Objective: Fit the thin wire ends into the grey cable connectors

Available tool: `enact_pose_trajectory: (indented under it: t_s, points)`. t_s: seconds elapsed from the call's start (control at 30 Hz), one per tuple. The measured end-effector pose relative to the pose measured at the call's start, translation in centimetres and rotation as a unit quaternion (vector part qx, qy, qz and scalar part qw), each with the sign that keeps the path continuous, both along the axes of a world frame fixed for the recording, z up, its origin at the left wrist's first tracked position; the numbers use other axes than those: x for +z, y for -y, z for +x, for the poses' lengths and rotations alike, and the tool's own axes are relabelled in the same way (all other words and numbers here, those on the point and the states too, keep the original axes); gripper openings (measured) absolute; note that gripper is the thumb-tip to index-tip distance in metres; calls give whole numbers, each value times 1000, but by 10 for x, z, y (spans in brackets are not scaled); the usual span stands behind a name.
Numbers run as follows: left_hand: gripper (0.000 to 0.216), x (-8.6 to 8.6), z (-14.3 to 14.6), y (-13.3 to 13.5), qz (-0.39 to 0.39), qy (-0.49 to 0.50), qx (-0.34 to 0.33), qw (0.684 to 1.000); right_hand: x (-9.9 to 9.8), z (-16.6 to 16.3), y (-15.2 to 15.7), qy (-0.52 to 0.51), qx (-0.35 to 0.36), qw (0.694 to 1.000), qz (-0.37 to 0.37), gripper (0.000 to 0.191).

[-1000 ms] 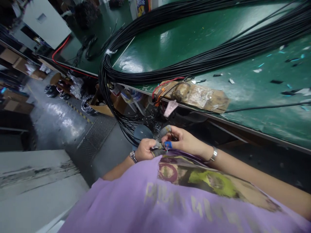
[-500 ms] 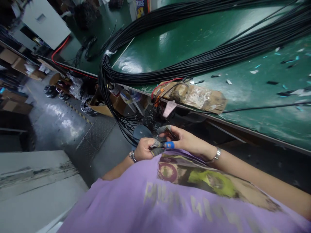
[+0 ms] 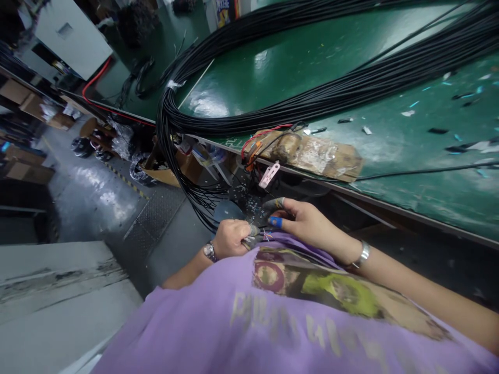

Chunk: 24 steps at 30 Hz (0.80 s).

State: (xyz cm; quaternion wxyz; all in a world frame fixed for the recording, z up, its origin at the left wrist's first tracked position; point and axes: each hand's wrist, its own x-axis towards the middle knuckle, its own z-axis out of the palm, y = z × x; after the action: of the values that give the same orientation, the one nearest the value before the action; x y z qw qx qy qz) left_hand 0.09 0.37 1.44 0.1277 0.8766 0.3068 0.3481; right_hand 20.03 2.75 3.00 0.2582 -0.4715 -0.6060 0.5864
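Note:
My left hand [image 3: 231, 237] is closed in a fist on the end of a black cable, whose thin coloured wire strands [image 3: 266, 236] poke out beside my thumb. Just right of it, my right hand [image 3: 302, 222] pinches with taped fingertips, one blue, one grey, close to those strands; what it pinches is too small to name. Both hands sit against my purple shirt [image 3: 273, 317], below the bench edge. A thick bundle of black cables [image 3: 218, 122] loops over the green bench [image 3: 319, 57] and hangs down toward my hands.
A taped cardboard pad with red and orange wires [image 3: 307, 150] sits on the bench edge. Cut scraps litter the bench at the right. Boxes and cable coils [image 3: 117, 145] stand on the grey floor at left. A grey slab [image 3: 58, 296] lies at lower left.
My right hand has drawn a little up and to the right, away from the left fist, exposing the wire strands. The left hand has barely moved.

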Motion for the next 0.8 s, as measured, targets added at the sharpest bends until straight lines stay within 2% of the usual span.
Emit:
enact_pose_trajectory:
  t_s: [0.2, 0.33, 0.5, 0.67, 0.8]
  points:
    - [33, -1, 0, 0, -5, 2, 1, 1000, 14, -9, 4, 89, 49, 992, 73, 18]
    - [29, -2, -2, 1, -11, -8, 2, 1000, 21, -13, 6, 128, 78, 985, 84, 25]
    - [28, -5, -4, 2, -23, -24, 10, 999, 21, -12, 7, 116, 94, 985, 91, 35]
    - [29, -7, -4, 2, -29, -34, 6, 999, 18, -12, 7, 110, 86, 987, 81, 28]
    - [27, -7, -4, 1, -27, -32, -2, 999, 14, -11, 4, 65, 73, 993, 62, 18]
